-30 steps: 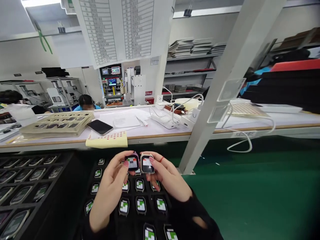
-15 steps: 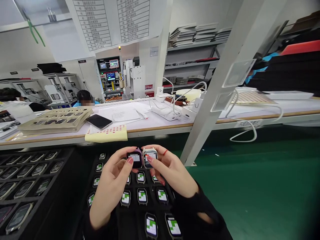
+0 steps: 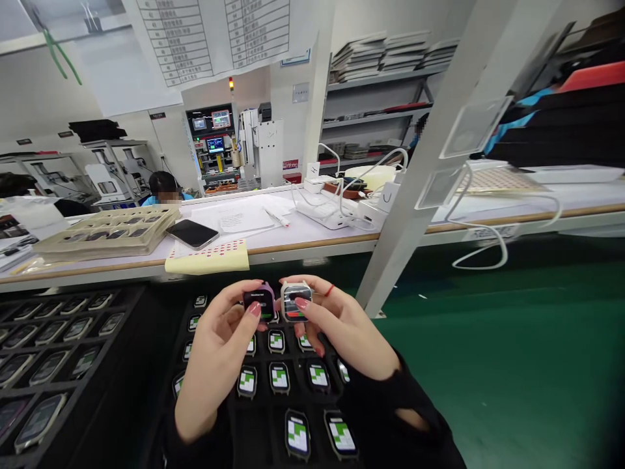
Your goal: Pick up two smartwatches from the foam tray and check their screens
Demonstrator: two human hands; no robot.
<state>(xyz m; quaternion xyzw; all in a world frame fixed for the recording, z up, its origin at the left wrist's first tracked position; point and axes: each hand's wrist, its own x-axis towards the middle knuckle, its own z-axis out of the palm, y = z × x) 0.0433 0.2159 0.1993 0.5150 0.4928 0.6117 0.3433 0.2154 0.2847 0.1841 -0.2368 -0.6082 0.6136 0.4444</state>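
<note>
A long white workbench [image 3: 312, 238] runs across the room, and everything else sits in relation to it. On its top lie a beige tray [image 3: 105, 233] of parts towards the left, a dark phone [image 3: 192, 233] beside that, a yellow sheet [image 3: 209, 257] dotted with red stickers at the front edge, and a white power strip [image 3: 332, 218] with trailing cables further right. Below its front edge, nearer the person, a black tray [image 3: 219, 391] holds rows of small watch bodies whose screens glow green and white; a second black tray [image 3: 49, 352] of dark-screened ones lies to the left of it.

Just under the bench edge, above the lit tray, the person holds two watch bodies side by side. The left hand [image 3: 219, 358] is closed around a purple watch [image 3: 260, 303], thumb on its screen. The right hand [image 3: 342, 332], in a black fingerless sleeve, is clamped on a white watch [image 3: 295, 301], thumb pressing its face.

As I see it, the risk is a slip: both pieces are pinched only at their edges by fingertips, directly over the filled tray. If a thumb press pushes one loose, it would likely drop onto the screens below and scratch or unseat them. The two held watches are almost touching, so they might also knock together.
</note>
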